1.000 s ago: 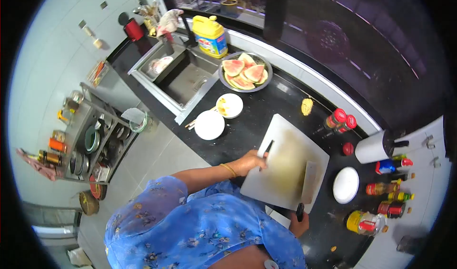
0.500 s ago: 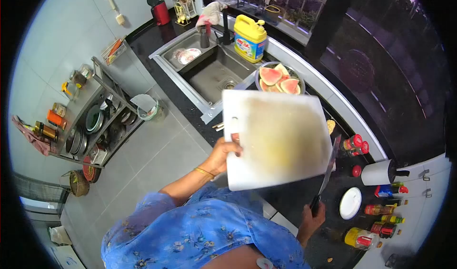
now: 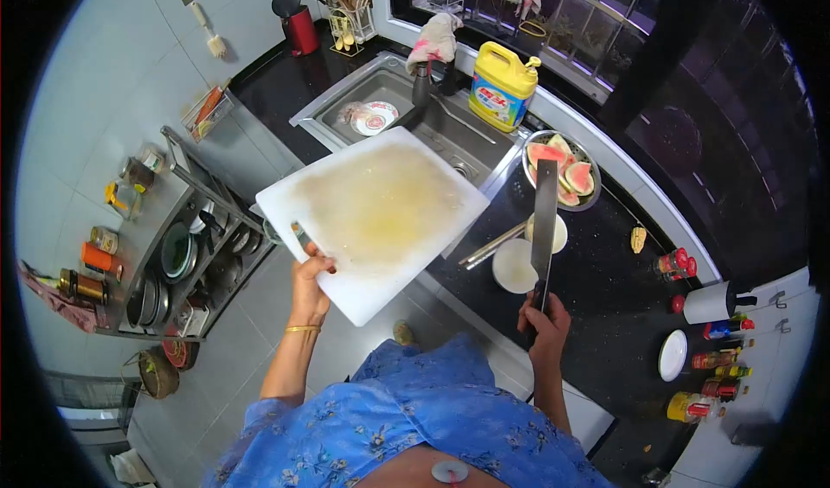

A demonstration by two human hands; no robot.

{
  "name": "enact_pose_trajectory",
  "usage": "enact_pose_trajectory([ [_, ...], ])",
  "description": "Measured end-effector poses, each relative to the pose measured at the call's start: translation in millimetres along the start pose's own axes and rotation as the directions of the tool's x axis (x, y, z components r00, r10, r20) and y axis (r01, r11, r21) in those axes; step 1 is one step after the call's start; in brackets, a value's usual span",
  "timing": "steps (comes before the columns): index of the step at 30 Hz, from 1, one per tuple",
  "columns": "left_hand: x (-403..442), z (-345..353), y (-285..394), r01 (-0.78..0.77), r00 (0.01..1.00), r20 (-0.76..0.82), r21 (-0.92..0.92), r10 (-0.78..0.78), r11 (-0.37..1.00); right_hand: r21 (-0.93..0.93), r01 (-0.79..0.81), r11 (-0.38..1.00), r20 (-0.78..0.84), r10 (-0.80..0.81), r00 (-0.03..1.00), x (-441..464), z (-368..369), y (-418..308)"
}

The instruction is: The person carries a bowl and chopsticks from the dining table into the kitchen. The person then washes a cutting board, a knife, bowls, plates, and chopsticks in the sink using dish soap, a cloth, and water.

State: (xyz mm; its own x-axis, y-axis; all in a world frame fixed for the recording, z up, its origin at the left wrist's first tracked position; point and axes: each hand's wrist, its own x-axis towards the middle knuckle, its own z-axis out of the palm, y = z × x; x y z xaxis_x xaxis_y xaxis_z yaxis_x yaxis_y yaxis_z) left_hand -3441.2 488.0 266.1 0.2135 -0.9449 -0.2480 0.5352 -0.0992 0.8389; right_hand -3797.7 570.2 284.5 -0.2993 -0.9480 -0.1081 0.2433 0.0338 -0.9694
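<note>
Cutting board (image 3: 389,203), white and stained, tilts in my left hand (image 3: 309,289), clasped at its edge, raised before the sink (image 3: 458,129). My right hand (image 3: 546,324) clenches a cleaver (image 3: 543,220) over the black counter (image 3: 605,272); bowls (image 3: 513,267) rest there. Grey tiled floor (image 3: 354,350) runs below, a metal rack (image 3: 160,220) against the wall (image 3: 112,30).

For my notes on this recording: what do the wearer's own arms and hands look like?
Both the left hand and right hand are gloveless. A thin gold-coloured bangle circles the left wrist; none shows on the right. Blue sleeves leave both forearms bare.
</note>
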Motion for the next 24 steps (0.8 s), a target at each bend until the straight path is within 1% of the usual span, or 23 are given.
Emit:
enact_pose_trajectory([
  [2,10,-12,10,0.000,1.000,-0.003,0.023,0.000,1.000,-0.038,0.004,0.999,-0.001,-0.004,1.000,26,23,7],
  [4,19,-20,17,0.002,0.998,-0.065,0.031,0.000,1.000,-0.079,0.009,0.997,0.002,-0.009,1.000,56,35,19],
  [6,33,-29,19,0.007,0.999,-0.050,0.033,-0.006,0.999,-0.321,-0.048,0.946,0.072,0.075,0.995,95,36,36],
  [7,40,-32,20,0.013,0.999,-0.038,0.041,-0.011,0.999,-0.323,-0.046,0.945,0.073,0.074,0.995,117,40,46],
  [9,55,-36,21,0.027,0.999,-0.033,0.046,-0.025,0.999,-0.503,-0.017,0.864,0.084,0.068,0.994,162,54,64],
  [10,65,-36,21,0.039,0.999,-0.028,0.051,-0.038,0.998,-0.537,0.004,0.843,0.091,0.054,0.994,186,64,69],
  [11,76,-35,21,0.041,0.999,-0.028,0.051,-0.039,0.998,-0.528,0.005,0.849,0.112,0.065,0.992,213,72,76],
  [12,86,-35,20,0.057,0.998,-0.027,0.047,-0.055,0.997,-0.559,0.007,0.829,0.119,0.072,0.990,241,78,86],
  [13,97,-33,20,0.073,0.997,-0.025,0.043,-0.072,0.996,-0.628,0.006,0.778,0.112,0.083,0.990,265,94,83],
  [15,120,-25,24,0.096,0.995,-0.021,0.070,-0.095,0.993,-0.554,0.094,0.827,0.140,-0.019,0.990,327,115,105],
  [16,134,-19,27,0.119,0.993,-0.020,0.096,-0.117,0.988,-0.551,0.095,0.829,0.137,-0.023,0.990,353,130,102],
  [18,163,-7,32,0.142,0.990,-0.001,0.106,-0.143,0.984,-0.691,0.085,0.718,0.131,0.009,0.991,405,160,92],
  [20,189,1,35,0.193,0.981,-0.002,0.127,-0.194,0.973,-0.752,0.128,0.647,0.176,0.009,0.984,461,181,97],
  [22,216,7,34,0.226,0.974,0.002,0.129,-0.228,0.966,-0.836,0.209,0.508,0.180,-0.106,0.978,513,197,107],
  [23,228,13,37,0.250,0.967,0.022,0.135,-0.256,0.959,-0.835,0.199,0.513,0.175,-0.095,0.980,527,207,100],
  [24,241,17,37,0.260,0.964,0.014,0.144,-0.265,0.955,-0.869,0.225,0.441,0.206,-0.091,0.974,540,214,91],
])
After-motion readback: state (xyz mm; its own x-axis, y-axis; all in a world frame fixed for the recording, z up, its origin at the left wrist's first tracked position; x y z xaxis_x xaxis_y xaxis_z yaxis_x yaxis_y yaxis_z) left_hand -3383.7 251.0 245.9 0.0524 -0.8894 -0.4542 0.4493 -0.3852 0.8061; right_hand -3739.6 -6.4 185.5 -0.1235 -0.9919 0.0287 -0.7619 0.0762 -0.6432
